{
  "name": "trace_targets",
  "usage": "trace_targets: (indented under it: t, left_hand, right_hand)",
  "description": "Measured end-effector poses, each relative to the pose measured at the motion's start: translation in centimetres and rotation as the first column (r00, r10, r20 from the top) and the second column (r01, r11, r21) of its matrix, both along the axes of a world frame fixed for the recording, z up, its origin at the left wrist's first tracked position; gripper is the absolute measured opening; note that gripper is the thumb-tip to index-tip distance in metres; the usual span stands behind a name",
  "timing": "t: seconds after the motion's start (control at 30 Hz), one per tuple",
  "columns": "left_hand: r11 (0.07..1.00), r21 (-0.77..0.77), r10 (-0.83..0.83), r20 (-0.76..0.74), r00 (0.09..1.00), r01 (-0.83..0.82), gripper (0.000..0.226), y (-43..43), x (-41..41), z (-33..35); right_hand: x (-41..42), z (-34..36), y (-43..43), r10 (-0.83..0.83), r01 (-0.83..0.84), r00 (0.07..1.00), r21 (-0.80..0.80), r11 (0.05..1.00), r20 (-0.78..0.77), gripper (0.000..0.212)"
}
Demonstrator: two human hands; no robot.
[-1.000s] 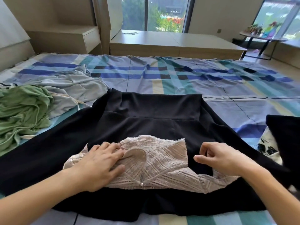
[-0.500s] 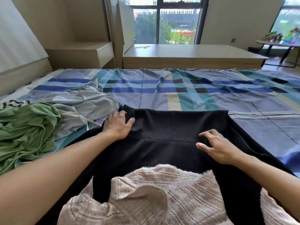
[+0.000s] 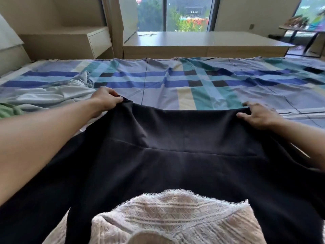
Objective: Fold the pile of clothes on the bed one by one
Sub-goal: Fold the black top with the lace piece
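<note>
A bed (image 3: pixel 193 88) with a blue and teal checked sheet is taking up most of the room, with a low wooden platform (image 3: pixel 202 41) and tall windows behind it. A black garment (image 3: pixel 175 164) is lying spread across the near half of the bed. A pale lace piece (image 3: pixel 175 213) is resting on the part of it nearest the person. I cannot tell whether the lace belongs to the same garment. Off to the left, a grey garment (image 3: pixel 52 95) and a green garment (image 3: pixel 8 110) are lying crumpled together.

The left grip (image 3: pixel 105 101) is pinching the far left corner of the black garment, with the fingers curled round the edge and raising it a little. The right grip (image 3: pixel 258 117) is holding the far right corner, with the thumb lying on top of the cloth and the fingers hooking over the edge. Both arms are reaching well out over the fabric.

The person seems to be starting to fold the far edge back toward the body, over the lace. For a clean fold, both corners should be rising together and travelling level, so the edge between them is staying taut and straight. The cloth is sagging slightly in the middle, so a light outward pull from each grip would be helping here. The lace should be lying flat and undisturbed as the black layer comes over it, since a bunched layer underneath would be leaving a lumpy fold. The far edge should be landing square with the near one.
</note>
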State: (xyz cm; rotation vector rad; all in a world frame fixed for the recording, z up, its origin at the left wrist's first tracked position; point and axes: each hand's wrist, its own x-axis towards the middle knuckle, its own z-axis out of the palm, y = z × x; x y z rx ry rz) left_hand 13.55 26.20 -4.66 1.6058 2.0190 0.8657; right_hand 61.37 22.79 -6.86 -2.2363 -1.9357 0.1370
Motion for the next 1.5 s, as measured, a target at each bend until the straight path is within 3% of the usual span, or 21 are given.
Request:
trace_targets:
  t: [0.1, 0.23, 0.27, 0.33, 0.4, 0.43, 0.5, 0.57, 0.63, 0.83, 1.0, 1.07, 1.17, 1.27, 1.37, 1.5]
  left_hand:
    - [0.999, 0.033, -0.001, -0.041, 0.999, 0.002, 0.013, -0.4, -2.9, 0.5]
    - [1.000, -0.003, 0.005, -0.260, 0.966, -0.006, 0.012, -0.3, -5.2, -0.4]
    - [1.000, -0.020, 0.005, -0.370, 0.929, -0.014, 0.013, -0.1, -5.0, -0.7]
    - [1.000, 0.020, 0.012, -0.649, 0.761, 0.002, 0.020, 0.2, -3.6, -1.0]
    - [0.986, 0.044, -0.072, -0.750, 0.658, 0.158, 0.035, 0.5, -1.5, -0.8]
    - [0.970, -0.028, -0.180, -0.756, 0.630, 0.243, 0.047, 0.6, -0.7, -0.7]
    - [0.928, -0.249, -0.366, -0.753, 0.548, 0.278, 0.064, 0.7, 0.7, -0.5]
    - [0.914, -0.332, -0.405, -0.792, 0.456, 0.235, 0.056, 0.7, 1.3, -0.3]
    - [0.922, -0.308, -0.380, -0.833, 0.401, 0.233, 0.038, 0.2, 1.4, 0.3]
    - [0.924, -0.110, -0.277, -0.853, 0.442, 0.365, 0.018, -4.9, -0.8, 7.3]
    - [0.787, 0.037, -0.309, -0.840, 0.445, 0.616, 0.027, -12.4, -4.1, 12.6]
    - [0.761, 0.043, -0.365, -0.797, 0.481, 0.647, 0.030, -16.0, -5.7, 13.5]
    - [0.661, 0.032, -0.489, -0.739, 0.463, 0.750, 0.025, -22.9, -6.9, 13.4]
    - [0.550, -0.134, -0.665, -0.668, 0.335, 0.824, 0.025, -29.7, -8.0, 9.9]
    - [0.456, -0.276, -0.672, -0.730, 0.124, 0.846, 0.027, -34.9, -8.9, 4.6]
    - [0.420, -0.515, -0.721, -0.690, -0.070, 0.747, 0.033, -38.8, -8.6, 0.3]
  right_hand:
    - [1.4, 0.1, 0.7, -0.036, 0.037, 0.998, 0.018, 0.999, -0.050, 0.018]
    - [2.1, 1.6, 0.2, -0.173, 0.176, 0.984, 0.140, 0.974, -0.033, 0.017]
    - [1.9, 1.7, 0.3, -0.199, 0.194, 0.980, 0.140, 0.971, 0.024, 0.019]
    - [1.1, 1.5, 0.7, -0.161, 0.146, 0.980, 0.131, 0.981, 0.114, 0.027]
    - [0.6, 0.8, 1.7, -0.009, 0.011, 0.999, 0.054, 0.998, -0.033, 0.045]
    - [0.3, 0.5, 1.9, 0.054, -0.055, 0.992, -0.004, 0.998, -0.110, 0.056]
    - [0.0, 0.1, 2.0, 0.091, -0.104, 0.988, -0.106, 0.989, -0.121, 0.069]
    - [0.1, 0.3, 2.1, 0.065, -0.071, 0.995, -0.089, 0.993, -0.076, 0.051]
    - [0.1, 1.3, 1.1, 0.073, -0.072, 0.997, -0.024, 0.997, 0.010, 0.022]
    - [0.0, 8.1, -4.8, 0.134, -0.166, 0.974, 0.178, 0.970, 0.182, 0.019]
    - [1.4, 12.9, -13.0, 0.296, -0.323, 0.943, 0.214, 0.922, 0.150, 0.023]
    - [1.9, 13.7, -17.0, 0.358, -0.379, 0.924, 0.218, 0.899, 0.133, 0.028]
    - [1.9, 13.3, -24.0, 0.431, -0.434, 0.900, 0.223, 0.873, 0.065, 0.024]
    - [1.4, 10.4, -30.4, 0.526, -0.525, 0.851, 0.046, 0.850, 0.003, 0.032]
    - [1.8, 5.3, -33.8, 0.721, -0.693, 0.683, -0.213, 0.689, 0.113, 0.038]
    - [0.7, 2.2, -36.2, 0.763, -0.637, 0.630, -0.465, 0.615, 0.147, 0.032]
